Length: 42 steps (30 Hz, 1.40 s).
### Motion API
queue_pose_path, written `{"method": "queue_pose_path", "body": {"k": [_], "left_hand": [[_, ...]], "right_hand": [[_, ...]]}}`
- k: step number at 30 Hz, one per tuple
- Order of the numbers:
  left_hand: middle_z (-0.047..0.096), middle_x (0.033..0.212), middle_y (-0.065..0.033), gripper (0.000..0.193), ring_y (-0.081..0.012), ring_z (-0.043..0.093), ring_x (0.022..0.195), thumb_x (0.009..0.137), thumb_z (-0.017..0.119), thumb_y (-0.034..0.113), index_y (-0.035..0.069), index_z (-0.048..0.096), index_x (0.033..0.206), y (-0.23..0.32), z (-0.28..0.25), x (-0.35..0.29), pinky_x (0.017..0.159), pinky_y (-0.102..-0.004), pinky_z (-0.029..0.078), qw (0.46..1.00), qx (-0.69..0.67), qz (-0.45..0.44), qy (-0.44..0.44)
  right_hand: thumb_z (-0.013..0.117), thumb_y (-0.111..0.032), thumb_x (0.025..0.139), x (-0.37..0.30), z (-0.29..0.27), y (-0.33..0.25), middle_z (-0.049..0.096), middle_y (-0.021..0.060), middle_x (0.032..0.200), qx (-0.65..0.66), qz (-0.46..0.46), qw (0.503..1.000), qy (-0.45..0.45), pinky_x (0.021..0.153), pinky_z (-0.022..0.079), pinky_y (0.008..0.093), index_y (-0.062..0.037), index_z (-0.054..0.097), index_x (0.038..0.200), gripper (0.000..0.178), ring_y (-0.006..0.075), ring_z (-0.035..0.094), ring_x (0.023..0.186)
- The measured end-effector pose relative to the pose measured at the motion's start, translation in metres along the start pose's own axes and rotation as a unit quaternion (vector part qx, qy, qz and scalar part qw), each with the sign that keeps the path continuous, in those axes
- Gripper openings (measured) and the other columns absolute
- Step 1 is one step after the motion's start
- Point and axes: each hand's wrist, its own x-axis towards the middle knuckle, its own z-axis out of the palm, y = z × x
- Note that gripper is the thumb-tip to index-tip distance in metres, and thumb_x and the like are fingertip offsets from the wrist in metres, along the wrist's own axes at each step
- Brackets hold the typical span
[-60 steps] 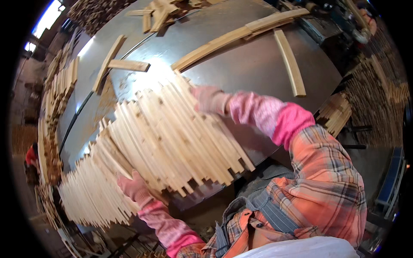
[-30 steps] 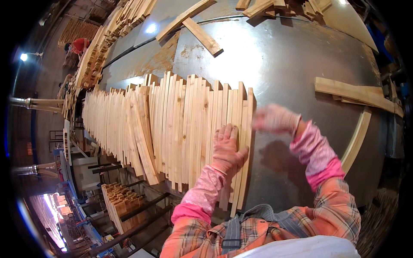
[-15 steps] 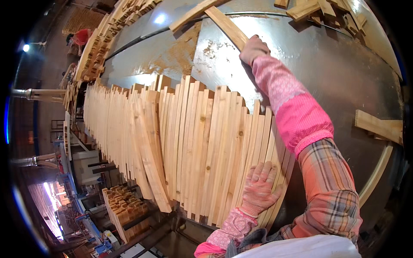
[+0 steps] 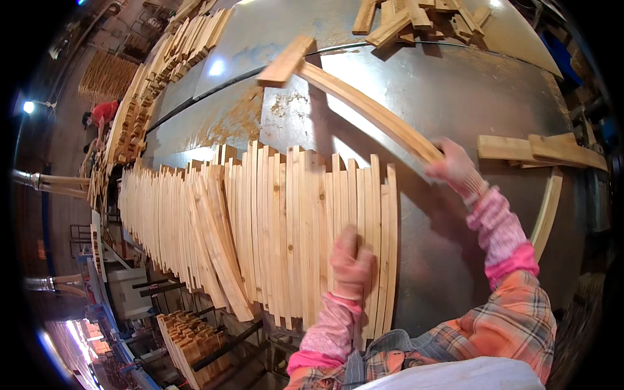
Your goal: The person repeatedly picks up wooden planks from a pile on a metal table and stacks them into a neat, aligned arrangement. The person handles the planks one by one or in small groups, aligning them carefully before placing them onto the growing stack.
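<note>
My right hand (image 4: 453, 170), in a pale glove, grips the near end of a long wooden strip (image 4: 374, 110) above the metal table (image 4: 429, 253). At its far end is a wooden board (image 4: 286, 63); whether the two touch I cannot tell. My left hand (image 4: 351, 265), gloved and somewhat blurred, is over the right part of a row of upright-laid wooden strips (image 4: 279, 227). Its thumb stands off from the fingers, and nothing shows in its grasp. Two loose strips (image 4: 218, 237) lie slanted on top of the row.
Short wood offcuts (image 4: 416, 19) lie heaped at the far side. More boards (image 4: 520, 148) rest at the right, beside another strip (image 4: 548, 211). A stack of wood pieces (image 4: 192, 344) stands below the table's left edge. A person in red (image 4: 104, 114) is far left.
My right hand has drawn back toward me and right, bringing the strip with it. My left hand has shifted left and up along the row, from lying flat to more bent fingers.
</note>
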Motion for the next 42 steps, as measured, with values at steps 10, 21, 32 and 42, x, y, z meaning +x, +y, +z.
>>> {"method": "queue_pose_path", "body": {"k": [10, 21, 32, 42], "left_hand": [[0.06, 0.099, -0.0031, 0.038, -0.0186, 0.059, 0.091, 0.098, 0.069, 0.045, 0.01, 0.059, 0.109, 0.091, -0.013, 0.14, 0.082, -0.0365, 0.055, 0.776, -0.574, -0.261, 0.025], [0.059, 0.137, -0.0249, 0.059, -0.0352, 0.061, 0.123, 0.09, 0.075, 0.017, -0.008, 0.055, 0.14, 0.076, 0.027, 0.008, 0.105, -0.0415, 0.05, 0.995, -0.067, 0.008, 0.069], [0.046, 0.149, -0.0209, 0.073, -0.0413, 0.039, 0.142, 0.083, 0.072, 0.035, -0.003, 0.053, 0.142, 0.073, 0.046, -0.045, 0.12, -0.0545, 0.027, 0.951, 0.253, 0.139, -0.114], [0.054, 0.142, -0.0262, 0.063, -0.0468, 0.048, 0.134, 0.084, 0.072, 0.028, -0.006, 0.058, 0.135, 0.097, 0.03, -0.079, 0.113, -0.0537, 0.037, 0.986, 0.092, 0.101, -0.093]], "right_hand": [[0.084, -0.022, 0.066, -0.192, -0.035, 0.048, 0.064, 0.0105, 0.113, -0.013, 0.009, 1.0, -0.011, 0.096, 0.051, 0.0345, 0.0013, 0.063, 0.127, 0.068, 0.0237, 0.064, 0.105], [0.081, -0.023, 0.076, -0.349, 0.056, 0.149, 0.062, 0.0131, 0.119, 0.558, 0.296, 0.761, -0.148, 0.094, 0.053, 0.0399, 0.0008, 0.048, 0.142, 0.077, 0.0259, 0.063, 0.104], [0.068, 0.001, 0.08, -0.322, 0.12, 0.25, 0.067, 0.0139, 0.098, 0.119, -0.033, 0.882, -0.454, 0.081, 0.053, 0.0391, -0.0044, 0.07, 0.102, 0.023, 0.0315, 0.065, 0.091], [0.068, -0.015, 0.091, -0.311, 0.074, 0.157, 0.075, 0.0141, 0.105, 0.12, 0.183, 0.883, -0.415, 0.083, 0.055, 0.0365, 0.0012, 0.072, 0.11, 0.026, 0.023, 0.071, 0.095]]}}
